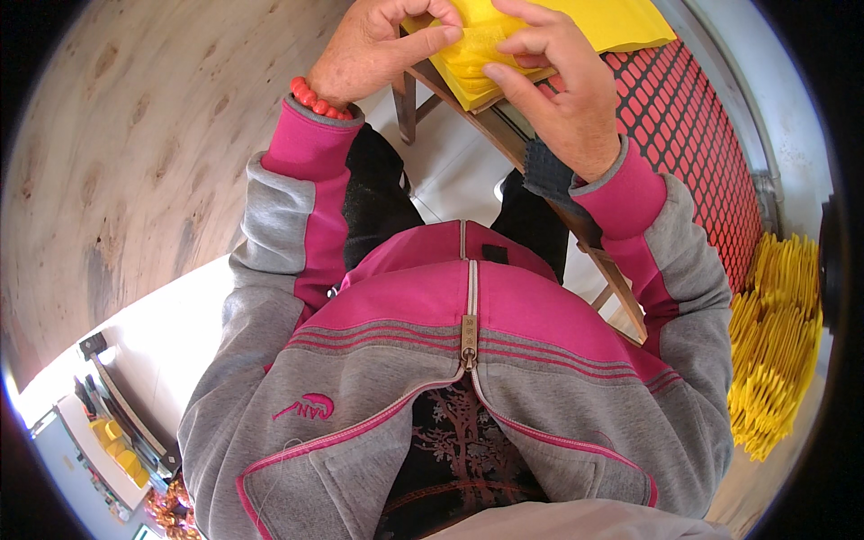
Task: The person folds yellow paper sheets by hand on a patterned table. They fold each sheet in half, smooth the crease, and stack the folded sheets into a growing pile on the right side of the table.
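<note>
At the top of the view, both my hands work on a thin, crinkled yellow sheet (484,43); whether it is paper or film I cannot tell. My left hand (382,49), with a red bead bracelet (315,101) at the wrist, pinches its left side between thumb and forefinger. My right hand (571,90) has its thumb and bent fingers closed around the right side, one finger raised. Under and beyond it lies a larger flat piece of yellow material (621,25) on a narrow wooden bench (490,117). The far ends of the yellow pieces are cut off by the frame.
Left of me stretches a wood-grain board (144,153). A red mat with a black grid (693,135) lies to the right, near a bundle of folded yellow pieces (774,342). Dark cloth (549,171) hangs at the bench edge. Yellow objects (117,450) sit on a shelf lower left.
</note>
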Demonstrator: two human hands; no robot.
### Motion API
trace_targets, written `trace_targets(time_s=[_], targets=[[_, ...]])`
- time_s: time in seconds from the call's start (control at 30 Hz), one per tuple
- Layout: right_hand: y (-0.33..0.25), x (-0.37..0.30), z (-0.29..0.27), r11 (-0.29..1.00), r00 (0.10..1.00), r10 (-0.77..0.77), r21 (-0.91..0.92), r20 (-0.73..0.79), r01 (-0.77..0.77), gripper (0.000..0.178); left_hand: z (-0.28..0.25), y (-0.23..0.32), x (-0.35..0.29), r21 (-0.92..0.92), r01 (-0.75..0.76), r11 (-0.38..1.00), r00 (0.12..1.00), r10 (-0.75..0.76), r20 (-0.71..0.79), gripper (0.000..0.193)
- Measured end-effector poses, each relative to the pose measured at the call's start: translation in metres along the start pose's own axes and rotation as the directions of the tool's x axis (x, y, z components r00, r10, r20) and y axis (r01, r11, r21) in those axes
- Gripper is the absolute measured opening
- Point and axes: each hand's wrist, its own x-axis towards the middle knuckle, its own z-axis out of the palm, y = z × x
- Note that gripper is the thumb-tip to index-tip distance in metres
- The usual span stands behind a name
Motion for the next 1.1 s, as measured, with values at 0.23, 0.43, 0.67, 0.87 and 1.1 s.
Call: trace_targets(time_s=[0.23, 0.43, 0.67, 0.87, 1.1], targets=[[0.000, 0.000, 0.004, 0.998, 0.998, 0.005, 0.058, 0.070, -0.009, 0.014, -0.001, -0.003, 0.000, 0.046, -0.021, 0.999, 1.000, 0.021, -0.001, 0.002], [0.000, -0.002, 0.004, 0.992, 0.994, 0.091, 0.080, 0.057, -0.096, 0.014, 0.000, -0.004, 0.000, -0.031, -0.038, 0.999, 0.999, 0.039, 0.011, 0.003], [-0.008, 0.006, -0.001, 0.992, 0.997, 0.077, 0.097, -0.010, -0.075, 0.020, 0.003, -0.007, -0.002, -0.123, 0.006, 0.992, 0.998, -0.013, -0.058, 0.002], [-0.070, -0.035, -0.051, 0.997, 0.951, 0.078, -0.028, 0.299, -0.073, 0.019, 0.007, -0.017, 0.002, -0.004, -0.090, 0.996, 0.988, 0.089, -0.130, 0.003], [-0.014, -0.184, -0.012, 0.810, 0.751, 0.550, -0.451, 0.365, -0.374, 0.027, 0.020, -0.015, 0.005, -0.023, -0.085, 0.996, 0.959, 0.076, -0.272, 0.006]])
